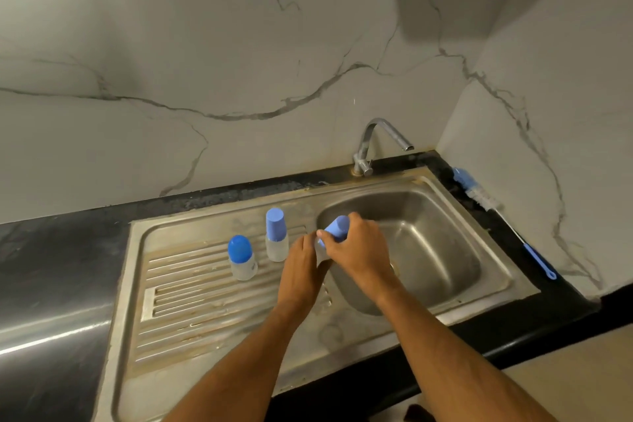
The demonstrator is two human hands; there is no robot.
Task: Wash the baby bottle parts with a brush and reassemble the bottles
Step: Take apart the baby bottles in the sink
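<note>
Both hands meet over the left rim of the sink basin (428, 243), holding one small baby bottle (321, 250): clear body, light blue flat-topped cap (337, 228), tilted with the cap pointing up and away. Left hand (301, 271) wraps the clear body from below, fingers curled round it. Right hand (359, 247) grips the blue cap from above, thumb and fingers closed around it. Bottle mostly hidden by the fingers.

Left of the left hand, two more bottles stand upright on the ribbed steel drainboard (191, 301): nearer one with the same tapered, flat light-blue cap (275, 236), farther one shorter with a rounded darker-blue dome cap (241, 259). Both have clear bodies.

Far right of the right hand, a bottle brush (496, 212) lies on the black worktop (561, 291): blue and white bristles, thin white stem, blue handle with a loop end. Beyond the hands, a curved chrome tap (373, 144). Steel sink dull and stained; wall white marble with grey veins.
</note>
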